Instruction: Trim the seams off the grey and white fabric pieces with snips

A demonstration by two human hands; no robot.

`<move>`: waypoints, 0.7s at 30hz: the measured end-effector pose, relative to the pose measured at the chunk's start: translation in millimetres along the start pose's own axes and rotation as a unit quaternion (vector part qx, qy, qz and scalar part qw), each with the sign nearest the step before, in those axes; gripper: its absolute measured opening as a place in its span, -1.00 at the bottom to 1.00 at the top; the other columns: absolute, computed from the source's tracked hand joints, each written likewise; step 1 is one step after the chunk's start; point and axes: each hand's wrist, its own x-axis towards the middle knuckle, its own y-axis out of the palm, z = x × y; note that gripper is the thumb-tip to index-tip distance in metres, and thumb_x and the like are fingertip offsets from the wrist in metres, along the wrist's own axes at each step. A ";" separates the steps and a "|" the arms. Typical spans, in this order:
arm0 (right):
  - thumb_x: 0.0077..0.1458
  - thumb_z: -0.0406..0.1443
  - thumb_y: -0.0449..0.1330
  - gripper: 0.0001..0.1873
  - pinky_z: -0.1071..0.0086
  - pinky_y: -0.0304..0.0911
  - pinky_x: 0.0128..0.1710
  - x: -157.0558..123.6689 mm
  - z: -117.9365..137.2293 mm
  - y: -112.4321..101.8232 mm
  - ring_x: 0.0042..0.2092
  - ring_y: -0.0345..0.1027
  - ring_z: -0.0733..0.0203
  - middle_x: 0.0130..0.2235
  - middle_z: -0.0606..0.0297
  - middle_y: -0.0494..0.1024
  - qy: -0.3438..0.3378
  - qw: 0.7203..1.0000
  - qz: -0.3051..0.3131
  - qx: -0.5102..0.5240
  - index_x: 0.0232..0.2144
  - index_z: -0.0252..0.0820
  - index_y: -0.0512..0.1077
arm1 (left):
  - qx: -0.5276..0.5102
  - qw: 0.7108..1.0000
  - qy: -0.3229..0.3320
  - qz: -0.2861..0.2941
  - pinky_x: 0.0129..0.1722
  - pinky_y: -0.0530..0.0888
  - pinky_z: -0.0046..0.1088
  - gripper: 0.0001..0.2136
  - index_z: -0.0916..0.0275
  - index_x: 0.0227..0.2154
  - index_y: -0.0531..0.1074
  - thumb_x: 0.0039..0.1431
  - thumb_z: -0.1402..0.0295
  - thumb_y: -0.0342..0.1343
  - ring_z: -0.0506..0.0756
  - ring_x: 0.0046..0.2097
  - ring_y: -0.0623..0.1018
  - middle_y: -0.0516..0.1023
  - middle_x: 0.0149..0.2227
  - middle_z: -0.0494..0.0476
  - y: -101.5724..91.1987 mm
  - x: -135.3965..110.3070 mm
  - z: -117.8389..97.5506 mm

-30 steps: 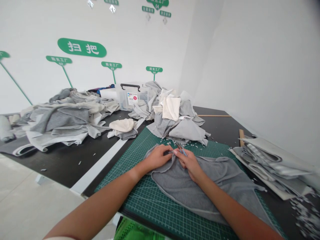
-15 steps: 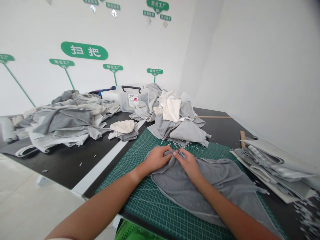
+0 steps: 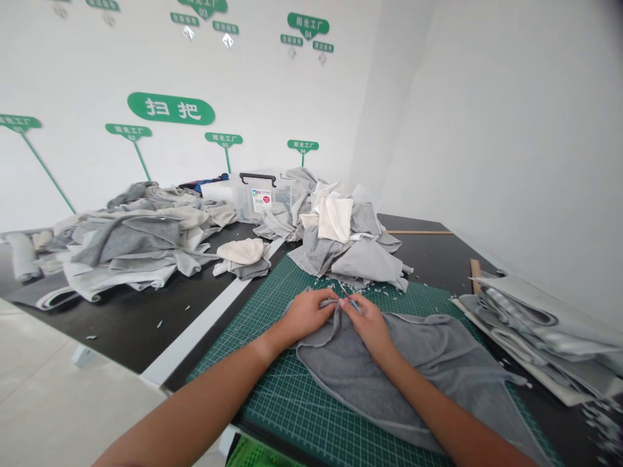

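A grey cloth (image 3: 418, 363) lies spread over the green cutting mat (image 3: 272, 389). My left hand (image 3: 311, 316) pinches the cloth's far edge, thumb and fingers closed on a gathered fold. Close beside it, my right hand (image 3: 367, 324) grips small blue-handled scissors (image 3: 354, 302), their metal tips pointing away from me. The right thumb and fingertips also touch the cloth's edge. Whether the blades are apart is too small to tell. Pale fabric scraps (image 3: 372, 286) are scattered just beyond the hands.
A heap of grey and cream cloths (image 3: 335, 227) stands at the mat's far edge, another pile (image 3: 131, 240) at left. A clear plastic box (image 3: 248, 206) sits behind. Folded cloths (image 3: 540, 337) are stacked at right, near a wooden strip (image 3: 476, 275).
The view has tilted slightly, so the scene sits a little lower. Both hands stay at the cloth's edge, with only small shifts of the fingers and scissors.
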 end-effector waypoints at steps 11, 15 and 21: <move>0.17 0.04 0.21 -0.61 0.36 0.22 -0.32 -3.4 4.8 0.5 -0.32 0.38 0.11 -0.35 0.26 0.56 -0.013 0.999 0.002 -0.041 -0.29 -0.16 0.51 | 0.017 1.000 -0.009 0.006 -0.10 0.42 -0.46 -0.80 0.02 -0.17 0.56 0.30 0.21 0.03 0.13 -0.12 0.59 0.66 -0.17 -0.04 -2.4 -0.4 0.1; 0.16 0.00 0.23 -0.67 0.32 0.24 -0.23 -4.3 6.8 1.4 -0.25 0.41 0.07 -0.30 0.26 0.58 -0.024 0.997 0.004 -0.067 -0.30 -0.14 0.51 | 0.016 1.000 -0.003 0.002 -0.09 0.42 -0.45 -0.78 0.02 -0.18 0.57 0.31 0.17 0.03 0.14 -0.11 0.59 0.66 -0.17 -0.02 -4.0 -1.5 -2.1; 0.18 -0.06 0.20 -0.70 0.34 0.23 -0.22 -0.3 2.2 -1.6 -0.24 0.39 0.08 -0.34 0.27 0.56 -0.023 0.998 0.011 -0.048 -0.36 -0.16 0.51 | -0.020 1.000 -0.014 -0.002 -0.05 0.42 -0.47 -0.80 0.03 -0.19 0.58 0.29 0.21 0.05 0.12 -0.09 0.58 0.66 -0.15 -0.05 -4.8 1.4 -0.6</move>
